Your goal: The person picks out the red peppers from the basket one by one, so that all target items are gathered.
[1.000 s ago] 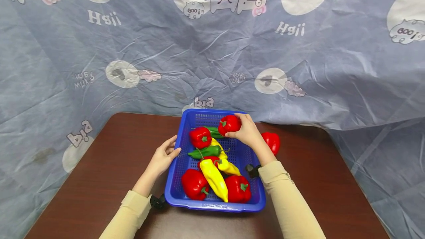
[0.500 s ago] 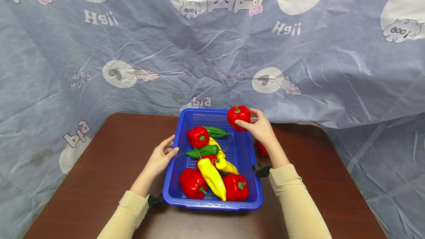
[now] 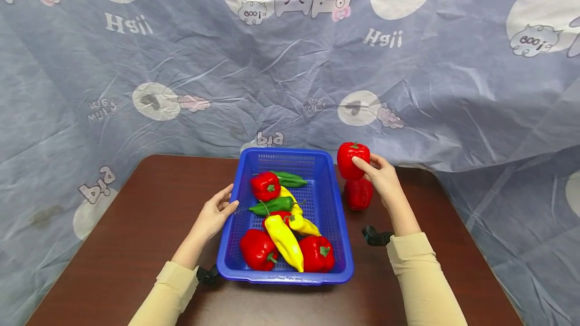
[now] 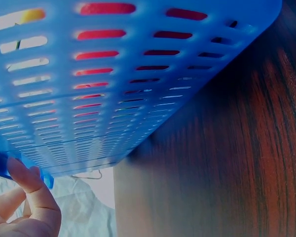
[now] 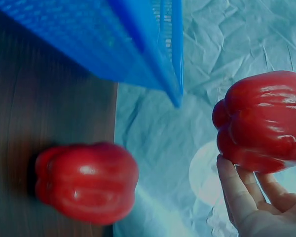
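Note:
My right hand (image 3: 385, 179) holds a red bell pepper (image 3: 349, 160) in the air, just past the right side of a blue basket (image 3: 285, 278). In the right wrist view the fingers support this pepper from below. A second red bell pepper (image 5: 89, 182) lies on the table beside the basket, below the held one. My left hand (image 3: 213, 219) grips the left rim of the basket, partly visible at the lower left of the left wrist view. Inside the basket are several red bell peppers (image 3: 258, 249), long yellow peppers (image 3: 284, 240) and green peppers (image 3: 290, 180).
The brown wooden table (image 3: 158, 205) runs out to both sides of the basket. Behind its back edge hangs a grey-blue printed cloth (image 3: 254, 74). A black wrist device (image 3: 376, 236) is at the right sleeve, and another (image 3: 207, 274) at the left.
My right hand has lifted the red bell pepper out of the basket's back right part and carried it right, past the rim. The left hand stays at the left rim.

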A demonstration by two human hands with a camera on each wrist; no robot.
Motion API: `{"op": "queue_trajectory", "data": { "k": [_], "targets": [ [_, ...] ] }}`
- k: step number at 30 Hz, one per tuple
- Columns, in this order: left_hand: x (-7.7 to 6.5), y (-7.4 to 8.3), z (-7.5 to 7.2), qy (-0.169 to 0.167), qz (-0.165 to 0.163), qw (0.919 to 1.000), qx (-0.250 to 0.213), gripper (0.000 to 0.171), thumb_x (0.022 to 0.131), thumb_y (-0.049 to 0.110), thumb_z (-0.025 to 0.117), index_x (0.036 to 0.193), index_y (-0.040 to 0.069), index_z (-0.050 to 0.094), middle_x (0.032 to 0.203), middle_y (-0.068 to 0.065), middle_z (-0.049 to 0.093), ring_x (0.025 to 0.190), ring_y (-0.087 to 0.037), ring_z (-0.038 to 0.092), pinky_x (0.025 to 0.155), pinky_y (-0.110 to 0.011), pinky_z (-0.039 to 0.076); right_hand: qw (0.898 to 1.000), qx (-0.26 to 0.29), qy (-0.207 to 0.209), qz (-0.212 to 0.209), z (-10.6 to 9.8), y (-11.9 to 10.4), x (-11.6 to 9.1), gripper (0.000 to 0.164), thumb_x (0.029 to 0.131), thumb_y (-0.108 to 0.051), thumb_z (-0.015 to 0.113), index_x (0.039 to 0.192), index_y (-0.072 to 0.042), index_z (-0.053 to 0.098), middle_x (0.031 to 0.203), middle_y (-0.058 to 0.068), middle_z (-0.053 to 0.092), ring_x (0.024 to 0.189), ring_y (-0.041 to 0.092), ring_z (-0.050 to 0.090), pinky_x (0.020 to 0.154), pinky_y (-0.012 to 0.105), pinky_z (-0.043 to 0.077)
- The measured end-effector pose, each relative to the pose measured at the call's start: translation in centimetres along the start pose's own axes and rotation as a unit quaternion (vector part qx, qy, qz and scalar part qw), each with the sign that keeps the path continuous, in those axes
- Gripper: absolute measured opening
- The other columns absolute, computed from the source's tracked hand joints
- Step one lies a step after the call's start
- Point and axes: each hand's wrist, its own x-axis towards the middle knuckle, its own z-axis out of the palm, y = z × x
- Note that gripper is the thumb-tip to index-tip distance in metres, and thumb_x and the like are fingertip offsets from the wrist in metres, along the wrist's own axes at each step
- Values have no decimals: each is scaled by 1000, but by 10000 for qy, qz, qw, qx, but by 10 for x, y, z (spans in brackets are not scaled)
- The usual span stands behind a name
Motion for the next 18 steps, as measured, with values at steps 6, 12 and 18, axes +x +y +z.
{"op": "queue_trajectory", "data": {
  "k": [6,12,18],
  "targets": [
    [-1,0,-1,5,7,10000,5,60,98,11,59,153,4,34,136,-27,53,99,-19,66,73,-20,55,9996,112,176,170,-20,11,-2,83,93,-55,58,153,-4,31,152,17,40,111,12,58,107,31,45],
    [-3,3,-1,20,-19,10000,-10,60,99,12,60,153,4,34,135,-27,54,97,-18,66,70,-18,54,9970,607,384,278,-36,24,-3,86,92,-52,61,153,0,30,148,17,42,88,-5,59,81,9,51],
    [-2,3,0,2,35,10000,30,60,98,11,60,152,3,34,133,-28,55,99,-25,66,69,-18,54,9931,872,627,468,-49,37,-5,89,91,-51,64,153,0,28,147,15,41,88,-5,59,83,11,51]
  ]
}}
